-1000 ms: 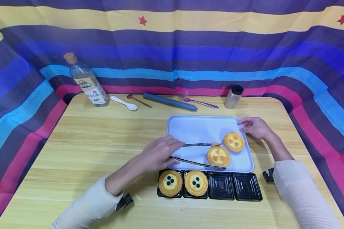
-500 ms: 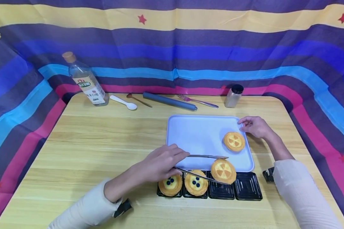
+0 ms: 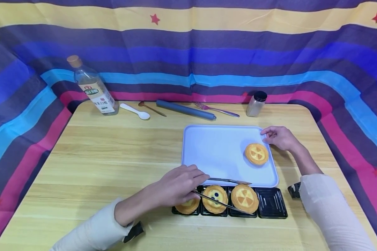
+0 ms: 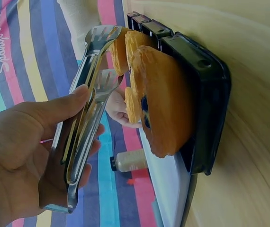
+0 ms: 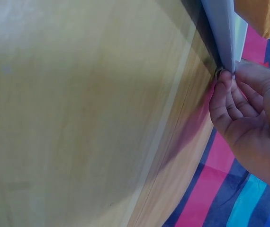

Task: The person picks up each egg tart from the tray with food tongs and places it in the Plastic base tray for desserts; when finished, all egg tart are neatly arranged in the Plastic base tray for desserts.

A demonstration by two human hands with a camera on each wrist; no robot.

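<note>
The left hand [image 3: 180, 186] grips the tongs [image 4: 86, 142], thumb on one arm and fingers at the opposite side. The tong arms lie spread, one tip at the far edge and one at the near edge of the third tart [image 3: 245, 200]. The third tart is located at the third box from the left in the row of four black boxes [image 3: 272, 203]; full contact with the box base cannot be determined. Two berry tarts [image 3: 214, 208] occupy the first two boxes, the first partly hidden by the left hand. The right hand [image 3: 281, 138] pinches the right edge of the tray [image 3: 213, 146] near its far corner. A fourth tart [image 3: 256, 154] lies on the tray, near the right hand.
</note>
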